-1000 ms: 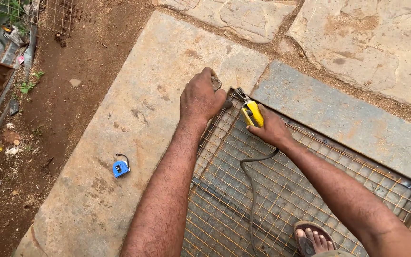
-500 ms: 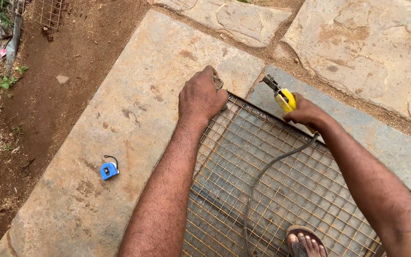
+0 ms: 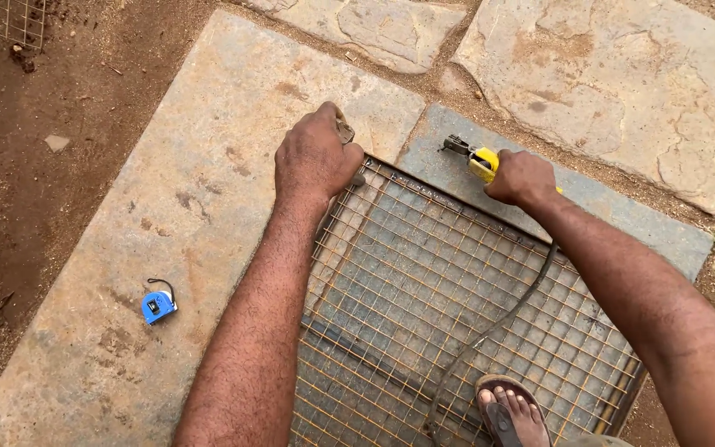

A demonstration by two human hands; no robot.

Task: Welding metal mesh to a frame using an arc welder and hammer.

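A: Head view: where do things stand?

B: The mesh (image 3: 457,306) lies flat on the slab (image 3: 167,207). The left hand (image 3: 314,157) presses its far corner, fingers curled on a small metal piece I can't make out.

A: And the right hand (image 3: 521,177)?

B: Fist closed on a yellow tool (image 3: 475,157), resting just beyond the frame's edge, its cable trailing across the mesh. I'd judge the corner work is in progress. The blue tape (image 3: 157,305) lies apart, untouched.

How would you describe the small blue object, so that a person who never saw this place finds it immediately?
Start at the long grey stone slab left of the wire mesh panel. Near its lower left part, left of the person's left forearm, lies a small blue tape measure with a dark wrist loop. It is the only blue thing there, lying alone on bare stone.
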